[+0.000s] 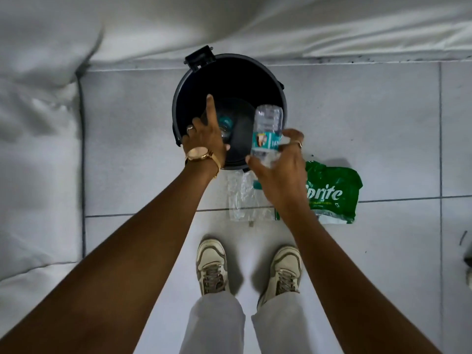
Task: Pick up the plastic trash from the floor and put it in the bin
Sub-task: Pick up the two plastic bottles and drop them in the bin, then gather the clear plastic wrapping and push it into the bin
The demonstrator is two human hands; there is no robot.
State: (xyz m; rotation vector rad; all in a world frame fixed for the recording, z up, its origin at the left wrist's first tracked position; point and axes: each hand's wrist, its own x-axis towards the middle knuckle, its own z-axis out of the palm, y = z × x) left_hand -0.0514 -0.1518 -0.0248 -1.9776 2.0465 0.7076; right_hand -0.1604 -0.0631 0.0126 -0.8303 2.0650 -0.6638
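Two hands reach over a black bin, and one holds a bottle.

The right hand (279, 172) is wrapped around a clear plastic bottle (268, 131) with a teal label, holding it over the near rim of the bin (275, 80). The left hand (205, 139) is open over the bin with one finger pointing out, holding nothing. Another bottle (226, 123) lies inside the bin. On the white tile floor (383, 111) just in front of the bin lie a clear plastic wrapper (238, 198) and, to its right, a green Sprite wrapper (334, 191).
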